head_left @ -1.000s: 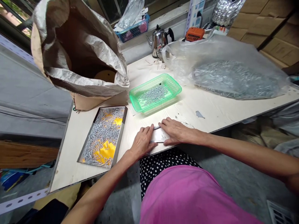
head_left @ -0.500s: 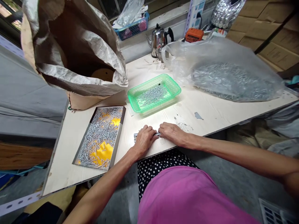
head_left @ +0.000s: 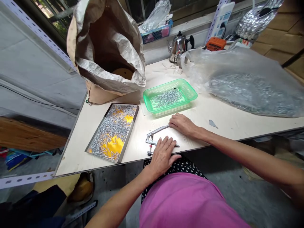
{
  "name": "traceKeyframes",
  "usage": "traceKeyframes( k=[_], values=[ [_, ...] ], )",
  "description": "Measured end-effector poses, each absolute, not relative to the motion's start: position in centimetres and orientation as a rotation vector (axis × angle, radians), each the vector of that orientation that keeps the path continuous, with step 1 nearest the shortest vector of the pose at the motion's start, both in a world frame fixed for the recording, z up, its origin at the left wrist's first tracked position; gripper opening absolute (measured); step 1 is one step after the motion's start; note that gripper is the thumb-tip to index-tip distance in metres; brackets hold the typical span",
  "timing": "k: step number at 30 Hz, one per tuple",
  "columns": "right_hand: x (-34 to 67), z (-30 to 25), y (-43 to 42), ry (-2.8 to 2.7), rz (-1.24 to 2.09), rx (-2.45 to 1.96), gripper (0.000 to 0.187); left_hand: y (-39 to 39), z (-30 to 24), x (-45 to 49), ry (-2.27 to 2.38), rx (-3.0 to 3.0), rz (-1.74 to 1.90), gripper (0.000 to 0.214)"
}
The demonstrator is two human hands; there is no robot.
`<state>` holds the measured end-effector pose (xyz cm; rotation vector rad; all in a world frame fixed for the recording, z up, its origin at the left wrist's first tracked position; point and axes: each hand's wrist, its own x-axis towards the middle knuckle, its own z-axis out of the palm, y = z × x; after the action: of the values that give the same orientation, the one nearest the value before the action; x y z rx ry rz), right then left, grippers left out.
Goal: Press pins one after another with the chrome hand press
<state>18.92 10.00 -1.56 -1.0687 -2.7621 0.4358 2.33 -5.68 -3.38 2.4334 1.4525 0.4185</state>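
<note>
A metal plier-like hand tool (head_left: 150,139) with a spring and a small screw end lies on the table near its front edge, its two handles spread apart. My right hand (head_left: 184,124) has its fingers curled round the end of the upper handle. My left hand (head_left: 163,154) rests flat across the lower handle, fingers stretched out and thumb apart, with a pointed handle tip showing past the fingers. To the left is a shallow tray (head_left: 121,147) of small silvery metal pins (head_left: 104,129) over a yellow bottom. Beyond my hands stands a green plastic basket (head_left: 171,109) holding similar pins.
A large open paper sack (head_left: 82,47) stands at the back left of the table (head_left: 76,142). At the right lies a clear plastic bag (head_left: 256,91) full of metal pieces. A steel kettle (head_left: 178,47) and an orange box (head_left: 215,43) are at the back.
The tool's handles, close together before, are now spread. My left hand has flattened and come nearer to me; my right hand has moved away from it with the upper handle. The view has shifted left.
</note>
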Motion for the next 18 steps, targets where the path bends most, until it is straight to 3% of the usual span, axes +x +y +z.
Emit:
traceKeyframes(
  k=[5, 8, 13, 16, 18],
  values=[
    [15.3, 0.1, 10.0, -2.822, 0.297, -1.095, 0.019, -5.4, -2.9, 2.4, 1.409, 2.345, 0.468, 0.058],
    [12.4, 1.1, 7.3, -2.958, 0.327, -0.597, 0.018, -6.5, -2.1, 2.7, 1.282, 2.379, 0.512, 0.056],
    [9.4, 0.8, 4.2, -3.083, 0.31, -0.007, 0.014, -10.8, 0.4, 0.6, 0.976, 2.626, 0.688, 0.028],
    [8.6, -0.3, 4.3, -3.048, 0.312, 0.091, 0.011, -11.6, 1.9, -4.6, 1.471, 2.596, 0.827, 0.017],
    [8.2, -1.1, 4.4, -3.002, 0.337, 0.106, 0.01, -11.2, 2.5, -9.2, 2.063, 2.364, 0.678, 0.022]
  ],
)
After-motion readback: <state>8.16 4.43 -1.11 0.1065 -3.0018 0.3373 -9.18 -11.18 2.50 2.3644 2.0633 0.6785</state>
